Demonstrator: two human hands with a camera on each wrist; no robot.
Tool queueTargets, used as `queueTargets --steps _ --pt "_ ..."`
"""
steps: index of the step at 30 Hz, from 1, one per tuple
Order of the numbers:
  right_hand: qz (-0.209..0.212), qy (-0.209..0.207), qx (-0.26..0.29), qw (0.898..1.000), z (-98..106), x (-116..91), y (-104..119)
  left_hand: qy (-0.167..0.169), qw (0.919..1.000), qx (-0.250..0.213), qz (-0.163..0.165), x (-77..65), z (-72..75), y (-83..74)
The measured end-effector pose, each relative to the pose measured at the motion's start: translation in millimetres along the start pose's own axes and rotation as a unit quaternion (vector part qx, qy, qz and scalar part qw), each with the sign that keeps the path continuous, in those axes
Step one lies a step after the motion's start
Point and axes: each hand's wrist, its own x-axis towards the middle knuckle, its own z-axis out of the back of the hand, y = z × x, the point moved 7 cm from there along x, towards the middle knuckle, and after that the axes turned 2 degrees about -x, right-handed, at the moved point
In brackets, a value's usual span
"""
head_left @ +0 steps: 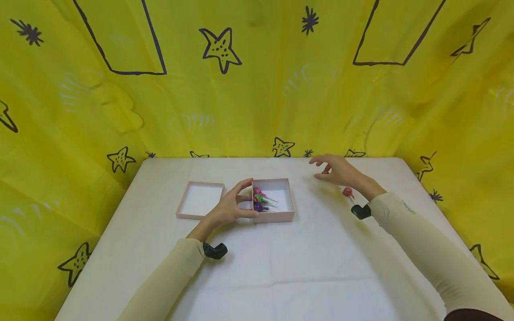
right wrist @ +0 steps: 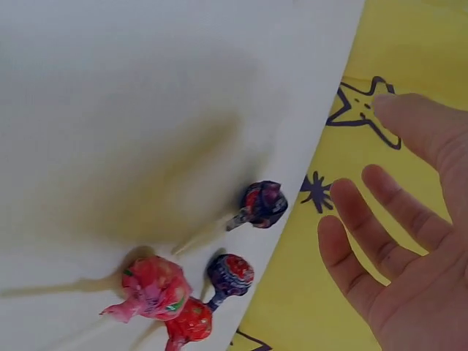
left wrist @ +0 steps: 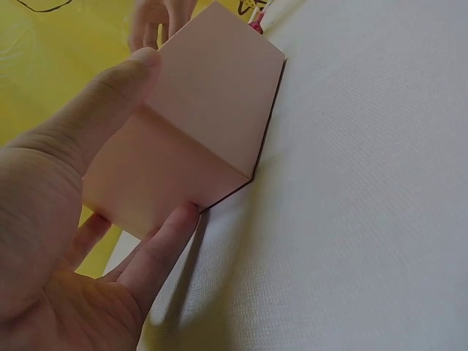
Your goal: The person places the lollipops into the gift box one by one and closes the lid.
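A pink open box (head_left: pixel 274 217) stands near the middle of the table, with several lollipops (head_left: pixel 260 199) in pink, green and purple wrappers along its left side. My left hand (head_left: pixel 230 207) grips the box's left end, thumb and fingers spread across its walls. In the left wrist view the thumb lies at the top edge of the box (left wrist: pixel 212 95). At the right, my right hand (head_left: pixel 339 171) hovers with relaxed fingers. Its wrist view shows a pink lollipop (right wrist: pixel 155 287), a red lollipop (right wrist: pixel 191 320) and two dark lollipops (right wrist: pixel 265 205) beside the hand.
A shallow pink-rimmed lid (head_left: pixel 201 199) lies left of the box, white inside up. White cloth covers the table (head_left: pixel 273 263). Behind it and at both sides hangs a yellow curtain (head_left: pixel 257 98) with star drawings.
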Motion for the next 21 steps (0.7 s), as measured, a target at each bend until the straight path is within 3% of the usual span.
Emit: queueTargets --steps 8,21 --pt "-0.026 -0.003 -0.016 1.000 -3 -3 -18 0.002 1.0000 0.000 -0.003 2.1 1.6 -0.1" --pt "-0.083 0.027 -0.041 0.995 -14 -8 -38 0.002 1.0000 -0.008 0.002 1.9 1.5 1.6"
